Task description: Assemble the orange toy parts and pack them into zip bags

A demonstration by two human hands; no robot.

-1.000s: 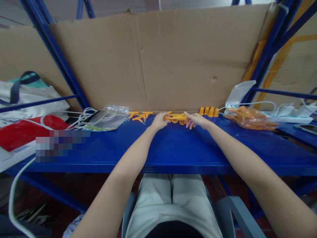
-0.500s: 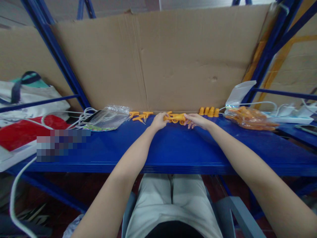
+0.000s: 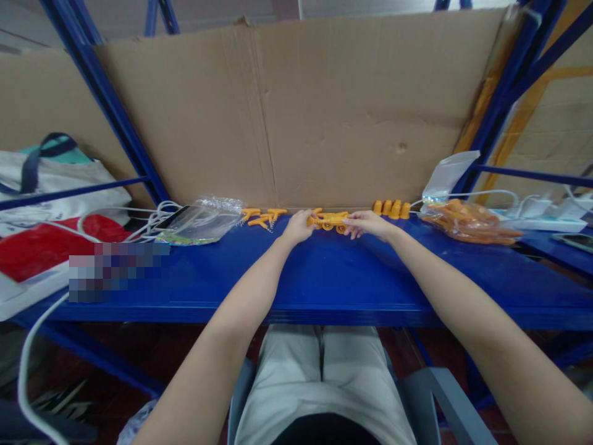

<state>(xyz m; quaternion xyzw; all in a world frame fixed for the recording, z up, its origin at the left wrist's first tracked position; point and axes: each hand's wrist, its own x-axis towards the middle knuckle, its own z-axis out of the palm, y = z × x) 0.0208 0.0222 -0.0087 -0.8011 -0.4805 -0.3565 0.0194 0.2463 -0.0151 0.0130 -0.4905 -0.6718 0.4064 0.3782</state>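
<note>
An orange plastic toy with small wheels (image 3: 330, 220) rests at the far edge of the blue shelf (image 3: 324, 278), against the cardboard wall. My left hand (image 3: 299, 227) is closed around its left end and my right hand (image 3: 365, 224) pinches its right end, other fingers apart. Loose orange T-shaped parts (image 3: 262, 216) lie just left of my left hand. Several orange cone-shaped parts (image 3: 391, 208) stand just right of my right hand.
A clear bag of orange parts (image 3: 467, 221) and a white pouch (image 3: 447, 175) sit right. A clear plastic bag (image 3: 201, 221), white cables (image 3: 152, 216), a red item (image 3: 41, 247) and a cloth bag (image 3: 55, 176) lie left. A power strip (image 3: 542, 216) is far right.
My right hand has shifted slightly up along the toy's right end, with the toy barely moved. My left hand stays in place.
</note>
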